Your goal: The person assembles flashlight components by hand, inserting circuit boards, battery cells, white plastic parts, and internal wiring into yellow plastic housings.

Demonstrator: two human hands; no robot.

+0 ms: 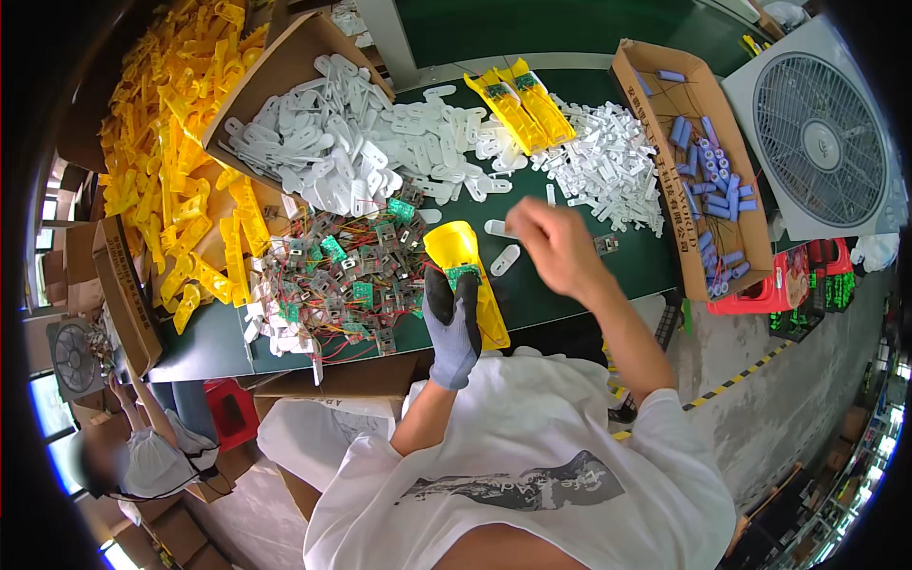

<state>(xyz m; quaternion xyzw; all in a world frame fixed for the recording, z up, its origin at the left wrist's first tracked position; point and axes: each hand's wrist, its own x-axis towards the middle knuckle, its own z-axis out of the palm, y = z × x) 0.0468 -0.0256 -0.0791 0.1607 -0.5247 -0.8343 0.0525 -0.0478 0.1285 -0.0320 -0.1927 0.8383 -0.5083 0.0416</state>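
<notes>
My left hand (450, 328), in a grey-and-black glove, is closed round a yellow plastic housing (492, 318) above the front of the table. Part of a green circuit board (463, 274) shows in the housing by my fingertips. My bare right hand (556, 249) hovers to the right of it with curled fingers. Whatever those fingers may pinch is hidden. Close to its fingertips is a white oval plastic piece (496, 228), and another white oval piece (505, 260) lies between my two hands. Left of my left hand is a heap of circuit boards with red wires (366, 271).
A carton of white oval covers (318, 142) stands behind the boards, yellow housings (176, 142) heaped left of it. Two yellow housings (521, 104) lie beside small white parts (608, 166). Rightward are a carton of purple cylindrical cells (712, 180) and a fan (822, 133). Another person (157, 456) sits at left.
</notes>
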